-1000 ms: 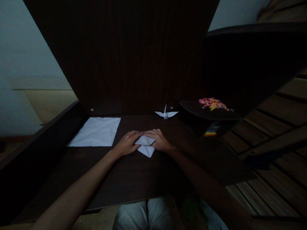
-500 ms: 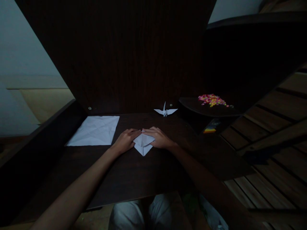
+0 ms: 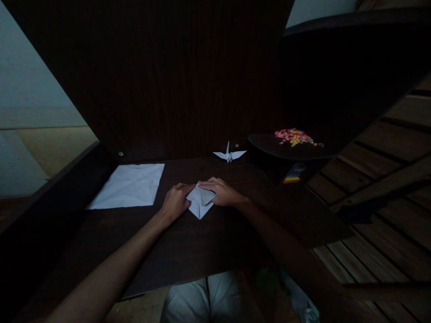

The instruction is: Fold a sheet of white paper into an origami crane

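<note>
Between my two hands, a white folded paper point(image 3: 201, 202) lies on the dark desk point(image 3: 161, 251), one flap lifted and its lower corner pointing toward me. My left hand point(image 3: 178, 199) grips the paper's left edge, fingers curled over its upper side. On the other side, my right hand point(image 3: 222, 191) holds the right edge, its fingers reaching across the top corner. Behind them stands a white origami crane point(image 3: 229, 155) with spread wings. To the left a creased white paper sheet point(image 3: 129, 185) lies flat.
A raised shelf point(image 3: 259, 141) at the right carries a heap of small pink and yellow pieces point(image 3: 294, 137). Beneath it sits an item with a yellow-orange edge point(image 3: 291, 179). A low dark side wall point(image 3: 50, 193) bounds the desk's left, and a tall panel rises behind.
The whole view has shifted slightly. My hands keep their hold on the folded paper, whose raised flap sits at a slightly different angle.
</note>
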`<state>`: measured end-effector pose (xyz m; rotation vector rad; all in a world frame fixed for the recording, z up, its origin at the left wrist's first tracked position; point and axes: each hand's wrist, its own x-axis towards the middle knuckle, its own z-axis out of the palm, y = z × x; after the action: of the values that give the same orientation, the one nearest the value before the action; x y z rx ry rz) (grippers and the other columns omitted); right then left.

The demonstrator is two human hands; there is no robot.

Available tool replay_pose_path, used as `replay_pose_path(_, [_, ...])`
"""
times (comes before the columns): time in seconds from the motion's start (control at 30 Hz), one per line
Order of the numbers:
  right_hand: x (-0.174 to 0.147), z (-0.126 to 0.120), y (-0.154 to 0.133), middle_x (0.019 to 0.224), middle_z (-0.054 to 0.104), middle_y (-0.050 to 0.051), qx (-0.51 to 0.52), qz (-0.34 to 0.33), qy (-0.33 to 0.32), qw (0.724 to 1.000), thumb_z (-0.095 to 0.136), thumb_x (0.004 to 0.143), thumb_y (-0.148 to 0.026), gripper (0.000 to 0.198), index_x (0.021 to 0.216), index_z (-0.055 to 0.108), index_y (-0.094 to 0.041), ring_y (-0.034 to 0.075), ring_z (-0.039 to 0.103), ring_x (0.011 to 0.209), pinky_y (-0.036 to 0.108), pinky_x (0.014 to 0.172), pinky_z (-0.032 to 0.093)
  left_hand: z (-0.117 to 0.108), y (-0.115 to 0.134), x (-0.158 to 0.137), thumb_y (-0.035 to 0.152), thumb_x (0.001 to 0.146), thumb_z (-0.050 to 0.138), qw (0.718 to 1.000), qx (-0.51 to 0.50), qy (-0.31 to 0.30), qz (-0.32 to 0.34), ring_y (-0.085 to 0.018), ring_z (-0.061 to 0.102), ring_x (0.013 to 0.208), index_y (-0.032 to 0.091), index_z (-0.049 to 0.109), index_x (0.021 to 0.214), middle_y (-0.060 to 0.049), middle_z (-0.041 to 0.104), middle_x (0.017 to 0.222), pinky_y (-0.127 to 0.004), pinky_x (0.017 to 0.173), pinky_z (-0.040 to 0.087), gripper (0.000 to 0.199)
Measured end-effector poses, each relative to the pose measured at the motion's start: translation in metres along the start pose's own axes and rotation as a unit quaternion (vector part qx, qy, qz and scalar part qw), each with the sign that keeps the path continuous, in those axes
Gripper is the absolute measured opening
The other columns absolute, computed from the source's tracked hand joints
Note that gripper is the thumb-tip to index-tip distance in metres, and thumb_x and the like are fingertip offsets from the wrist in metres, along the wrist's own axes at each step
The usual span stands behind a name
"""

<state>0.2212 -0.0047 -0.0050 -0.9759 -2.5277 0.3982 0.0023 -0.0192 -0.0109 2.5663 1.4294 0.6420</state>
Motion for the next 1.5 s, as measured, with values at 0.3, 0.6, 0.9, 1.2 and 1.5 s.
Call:
replay_pose_path(0.3, [-0.001, 0.005, -0.011, 0.133, 0.054, 0.008, -0.019, -0.007, 0.023, 1.0, 0.067, 0.076, -0.031, 0.053, 0.127, 0.056, -0.022, 0.024, 0.049, 0.11, 0.041, 0.096, 0.037, -0.009, 0.0, 0.0, 0.014, 0.072, 0.055, 0.999, 0.001, 0.04, -0.032, -0.023, 0.064, 0.081, 0.019, 0.071, 0.101, -0.007, 0.073, 0.092, -0.035, 0.077, 0.052, 0.033])
replay_pose_path(0.6, [-0.001, 0.009, -0.012, 0.134, 0.053, 0.007, -0.041, -0.015, 0.031, 0.999, 0.066, 0.077, -0.033, 0.052, 0.126, 0.057, -0.021, 0.024, 0.051, 0.107, 0.039, 0.094, 0.04, -0.008, -0.006, 0.001, 0.015, 0.073, 0.055, 0.997, 0.042, 0.05, -0.026, -0.024, 0.066, 0.082, 0.018, 0.072, 0.096, -0.009, 0.073, 0.089, -0.034, 0.076, 0.052, 0.028])
replay_pose_path(0.9, [0.001, 0.009, -0.003, 0.13, 0.057, 0.004, -0.046, 0.014, 0.04, 0.998, 0.059, 0.075, -0.011, 0.048, 0.121, 0.06, -0.025, 0.023, 0.05, 0.105, 0.04, 0.09, 0.039, -0.026, -0.006, 0.0, 0.023, 0.066, 0.055, 0.999, -0.021, 0.023, -0.032, -0.025, 0.066, 0.09, 0.018, 0.07, 0.102, -0.007, 0.072, 0.101, -0.036, 0.083, 0.052, 0.04])
replay_pose_path(1.2, [0.0, 0.003, 0.01, 0.109, 0.069, 0.002, -0.012, 0.068, 0.088, 0.994, 0.058, 0.065, 0.001, 0.046, 0.102, 0.07, -0.025, 0.022, 0.056, 0.099, 0.039, 0.087, 0.035, -0.031, -0.017, 0.006, 0.022, 0.077, 0.041, 0.965, -0.243, 0.033, -0.089, -0.022, 0.067, 0.083, 0.014, 0.071, 0.092, -0.006, 0.073, 0.086, -0.037, 0.081, 0.052, 0.035])
replay_pose_path(1.5, [0.0, 0.004, 0.013, 0.106, 0.07, 0.003, 0.013, 0.058, 0.101, 0.993, 0.062, 0.066, -0.002, 0.04, 0.098, 0.072, -0.023, 0.021, 0.059, 0.098, 0.035, 0.084, 0.036, -0.01, -0.017, 0.005, 0.026, 0.082, 0.051, 0.996, -0.076, 0.023, 0.039, -0.025, 0.053, 0.111, 0.018, 0.064, 0.113, -0.008, 0.063, 0.118, -0.045, 0.097, 0.042, 0.035])
